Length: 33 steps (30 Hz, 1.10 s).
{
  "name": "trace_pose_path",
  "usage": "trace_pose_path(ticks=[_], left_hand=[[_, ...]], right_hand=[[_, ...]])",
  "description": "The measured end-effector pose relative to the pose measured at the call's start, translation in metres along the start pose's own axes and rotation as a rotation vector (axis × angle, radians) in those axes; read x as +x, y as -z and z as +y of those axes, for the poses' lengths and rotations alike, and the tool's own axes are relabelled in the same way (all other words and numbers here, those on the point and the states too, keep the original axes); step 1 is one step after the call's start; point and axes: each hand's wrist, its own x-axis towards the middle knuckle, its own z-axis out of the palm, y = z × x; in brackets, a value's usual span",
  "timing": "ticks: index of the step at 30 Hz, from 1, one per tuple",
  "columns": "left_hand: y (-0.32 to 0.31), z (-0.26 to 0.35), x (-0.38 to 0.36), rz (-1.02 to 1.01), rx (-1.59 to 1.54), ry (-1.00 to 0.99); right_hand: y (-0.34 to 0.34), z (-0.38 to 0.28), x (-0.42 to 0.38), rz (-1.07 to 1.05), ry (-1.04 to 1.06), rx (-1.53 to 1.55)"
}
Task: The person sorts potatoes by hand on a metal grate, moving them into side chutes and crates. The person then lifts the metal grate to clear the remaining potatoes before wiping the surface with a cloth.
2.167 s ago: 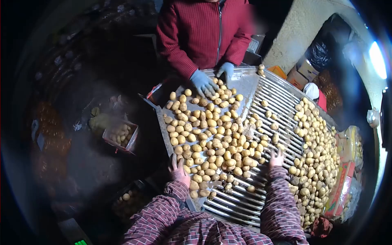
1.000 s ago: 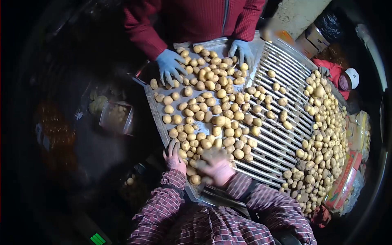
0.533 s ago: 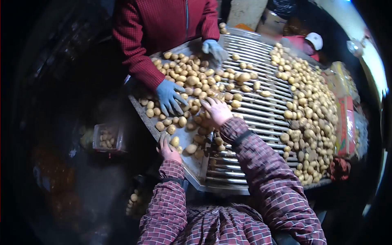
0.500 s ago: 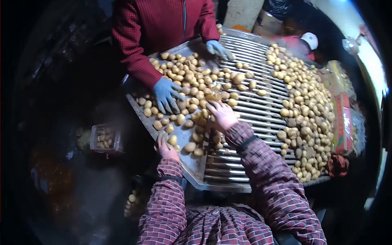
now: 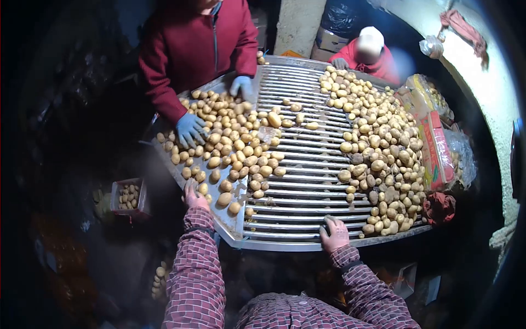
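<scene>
My left hand (image 5: pixel 195 196) lies on the metal rim at the table's left front side, beside a few loose potatoes (image 5: pixel 203 188); its fingers are stretched and hold nothing visible. On the front rim of the slatted sorting table (image 5: pixel 296 245), my right hand (image 5: pixel 335 236) rests with thumb and fingers apart and no potato in it. A pile of potatoes (image 5: pixel 235 131) covers the smooth metal plate on the left. A larger potato heap (image 5: pixel 392 159) lies right of the bars. Among the left potatoes is a clear plastic scrap (image 5: pixel 267 134).
Across the table, a person in a red jacket has blue-gloved hands (image 5: pixel 191 130) at the left pile. Another person in a white cap (image 5: pixel 372 38) is at the far right corner. Filled bags (image 5: pixel 438 153) stand along the right edge. A box of potatoes (image 5: pixel 130 197) sits low at left.
My right hand has left the potato pile and moved right and nearer to the front rim. My left hand remains at the rim. The view has shifted, showing more of the far-right person.
</scene>
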Motion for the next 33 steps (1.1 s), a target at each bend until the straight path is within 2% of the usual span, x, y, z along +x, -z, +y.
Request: trace_pose_path(ticks=[1,4,10,12,14,16,18,20,22,23,24,26,28,31,33], left_hand=[[0.002,0.0,0.003,0.01,-0.044,0.0],[0.014,0.017,-0.003,-0.011,0.167,-0.015],[0.034,0.083,-0.017,-0.072,0.622,0.048],[0.029,0.089,-0.018,-0.107,0.732,-0.113],[0.013,0.103,-0.016,-0.184,0.814,-0.337],[-0.026,0.119,-0.005,-0.257,0.566,-0.572],[-0.075,0.156,0.011,-0.39,0.328,-0.549],[-0.132,0.199,0.025,-0.398,0.306,-0.414],[-0.158,0.259,0.035,-0.435,0.442,-0.41],[-0.183,0.263,0.04,-0.464,0.431,-0.437],[-0.18,0.293,0.042,-0.609,0.697,-0.484],[-0.226,0.295,0.057,-0.703,0.84,-0.359],[-0.245,0.307,0.063,-0.723,1.057,-0.451],[-0.243,0.3,0.054,-0.729,0.982,-0.719],[-0.208,0.299,0.033,-0.809,0.705,-0.738]], right_hand=[[0.0,-0.001,-0.001,0.011,0.006,-0.03],[0.0,0.001,0.001,-0.114,-0.071,-0.023],[0.012,-0.002,0.004,-0.105,0.008,0.013],[0.014,-0.002,0.005,-0.054,0.047,0.038],[0.016,-0.001,0.007,-0.083,0.042,0.035],[0.019,-0.003,0.008,-0.088,0.028,0.032],[0.02,-0.003,0.008,-0.099,0.021,0.055],[0.017,-0.002,0.007,-0.12,-0.001,0.037],[0.012,0.0,0.007,-0.121,-0.006,0.029],[0.015,-0.002,0.009,-0.125,-0.017,0.021],[0.016,-0.004,0.01,-0.129,-0.029,0.012],[0.017,-0.005,0.011,-0.216,-0.086,-0.017],[0.019,-0.006,0.012,-0.223,-0.115,0.003],[0.016,-0.006,0.01,-0.168,-0.123,0.026],[0.011,-0.004,0.007,-0.117,-0.111,0.036]])
